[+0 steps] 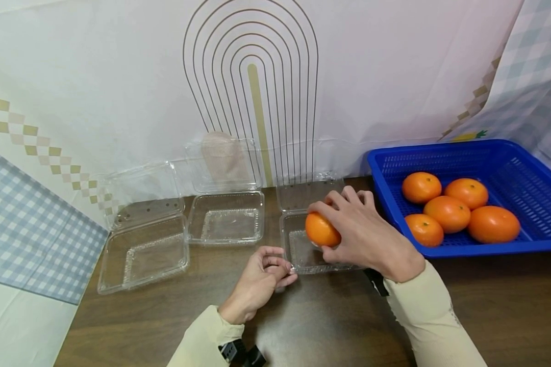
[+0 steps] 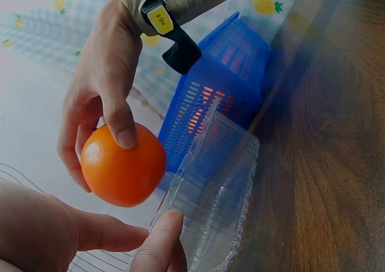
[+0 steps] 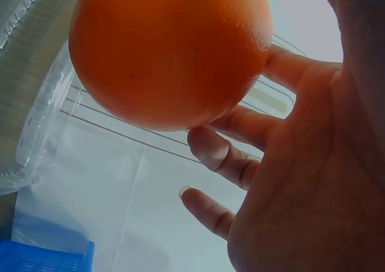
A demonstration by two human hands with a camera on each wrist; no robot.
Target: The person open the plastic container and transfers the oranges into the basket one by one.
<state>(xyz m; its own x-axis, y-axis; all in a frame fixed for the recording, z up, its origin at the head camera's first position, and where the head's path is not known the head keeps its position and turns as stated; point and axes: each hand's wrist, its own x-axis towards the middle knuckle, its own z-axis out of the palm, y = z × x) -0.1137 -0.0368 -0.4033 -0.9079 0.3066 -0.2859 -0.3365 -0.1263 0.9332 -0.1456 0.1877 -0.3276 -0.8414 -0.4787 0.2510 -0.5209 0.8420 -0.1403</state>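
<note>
My right hand (image 1: 360, 229) grips an orange (image 1: 322, 229) between thumb and fingers, above the rightmost clear plastic clamshell container (image 1: 303, 267). In the right wrist view the orange (image 3: 171, 52) fills the upper middle, with some fingers curled beneath it. At that container's near left corner, my left hand (image 1: 264, 280) pinches the rim with thumb and index finger. The left wrist view shows these fingertips on the rim of the container (image 2: 225, 188), the orange (image 2: 123, 163) held just above it. The container's lid (image 1: 309, 196) stands raised at the back.
To the left are two more clear clamshells with raised lids, a middle one (image 1: 227, 239) and a far-left one (image 1: 142, 280). A blue plastic basket (image 1: 539, 204) with several oranges (image 1: 493, 224) stands at the right. Patterned cloth (image 1: 119, 76) hangs behind the wooden table (image 1: 330, 326).
</note>
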